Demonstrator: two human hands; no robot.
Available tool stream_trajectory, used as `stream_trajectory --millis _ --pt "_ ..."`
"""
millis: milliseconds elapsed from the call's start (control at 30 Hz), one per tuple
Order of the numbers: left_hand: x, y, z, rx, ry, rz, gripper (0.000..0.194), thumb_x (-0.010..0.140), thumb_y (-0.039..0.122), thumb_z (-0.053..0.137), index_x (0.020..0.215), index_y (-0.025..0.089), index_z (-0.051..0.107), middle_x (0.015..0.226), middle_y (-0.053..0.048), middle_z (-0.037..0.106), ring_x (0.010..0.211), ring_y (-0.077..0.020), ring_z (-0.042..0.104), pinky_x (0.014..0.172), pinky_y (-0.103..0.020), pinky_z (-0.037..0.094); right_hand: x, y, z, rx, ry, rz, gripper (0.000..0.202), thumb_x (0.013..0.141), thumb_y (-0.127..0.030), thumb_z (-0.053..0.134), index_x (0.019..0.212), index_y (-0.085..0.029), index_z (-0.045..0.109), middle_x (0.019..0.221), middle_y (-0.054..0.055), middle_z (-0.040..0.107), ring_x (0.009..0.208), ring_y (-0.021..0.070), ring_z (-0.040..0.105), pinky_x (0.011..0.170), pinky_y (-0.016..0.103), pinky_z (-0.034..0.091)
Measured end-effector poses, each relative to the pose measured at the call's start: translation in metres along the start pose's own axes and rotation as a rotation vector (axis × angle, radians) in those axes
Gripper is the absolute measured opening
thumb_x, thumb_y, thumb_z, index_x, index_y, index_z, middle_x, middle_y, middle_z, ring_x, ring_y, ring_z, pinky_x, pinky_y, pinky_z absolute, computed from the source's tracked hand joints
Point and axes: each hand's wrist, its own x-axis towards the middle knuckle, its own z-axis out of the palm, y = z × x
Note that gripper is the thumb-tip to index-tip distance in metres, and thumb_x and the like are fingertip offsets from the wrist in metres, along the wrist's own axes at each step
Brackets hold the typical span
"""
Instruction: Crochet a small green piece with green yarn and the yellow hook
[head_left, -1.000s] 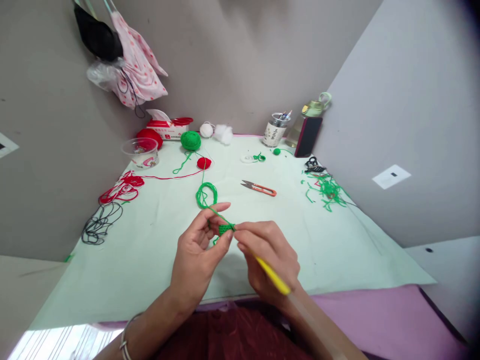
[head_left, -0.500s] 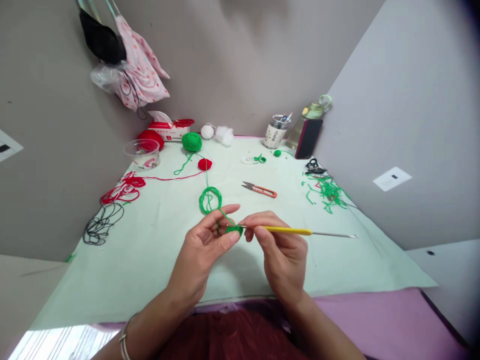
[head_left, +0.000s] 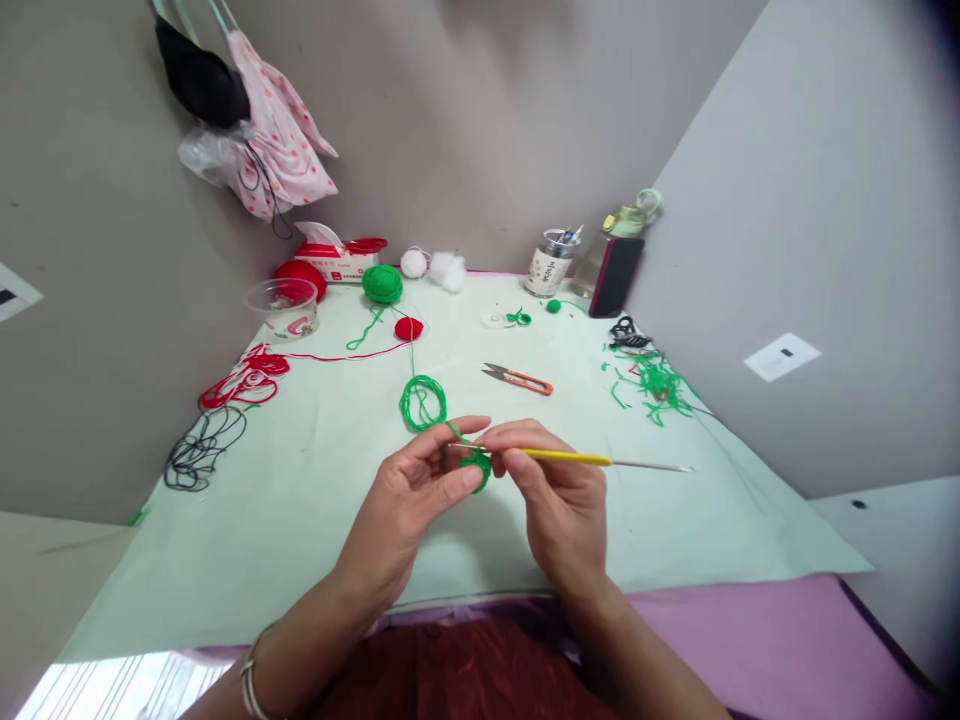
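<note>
Between the thumb and fingers of my left hand (head_left: 409, 500) is a small green crocheted piece (head_left: 477, 472). Green yarn runs over the left fingers from a loose coil (head_left: 423, 403) lying just beyond them. My right hand (head_left: 559, 500) pinches a crochet hook with a yellow handle (head_left: 570, 457). Its metal tip lies across the top of the green piece, and the thin far end points right. Part of the piece is hidden behind my left thumb.
Orange-handled snips (head_left: 517, 379) lie beyond the hands. Farther back are a green yarn ball (head_left: 382, 284), a small red ball (head_left: 408, 329), a clear tub (head_left: 283, 310), a pen cup (head_left: 550, 265) and a leaning phone (head_left: 616, 278). Green scraps (head_left: 660, 385) lie right.
The hook has slid slightly left, with its far end drawn in. The green piece has turned in my left fingers and shows more below the thumb. The yarn coil has shifted slightly right.
</note>
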Motion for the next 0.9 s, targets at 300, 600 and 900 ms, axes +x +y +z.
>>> stream_trajectory --millis 300,600,900 --pt "-0.001 0.007 -0.003 0.091 0.020 0.022 0.028 0.088 0.033 0.082 0.115 0.030 0.086 0.091 -0.001 0.064 0.084 -0.0176 0.054 0.077 -0.030 0.042 0.004 0.001 -0.004 0.209 -0.006 0.165 0.023 0.105 -0.037 0.067 0.092 -0.022 0.078 0.088 0.003 0.078 0.067 0.0139 0.067 0.064 0.028 0.056" --pt "-0.004 -0.002 0.001 0.149 0.140 0.138 0.038 0.083 0.029 0.091 0.120 0.030 0.083 0.090 0.001 0.064 0.079 -0.0133 0.052 0.079 -0.026 0.046 -0.013 -0.003 -0.005 -0.564 -0.144 -0.468 0.026 0.103 -0.009 0.061 0.119 -0.025 0.074 0.104 0.008 0.080 0.094 0.0209 0.074 0.079 0.034 0.062" --pt "0.001 0.007 0.005 -0.179 0.078 -0.085 0.041 0.074 0.027 0.095 0.114 0.025 0.087 0.089 -0.001 0.064 0.084 -0.0142 0.056 0.082 -0.027 0.048 -0.004 -0.006 -0.003 -0.137 0.021 -0.160 0.023 0.107 -0.021 0.058 0.104 -0.028 0.080 0.090 0.004 0.078 0.075 0.0195 0.069 0.066 0.035 0.058"
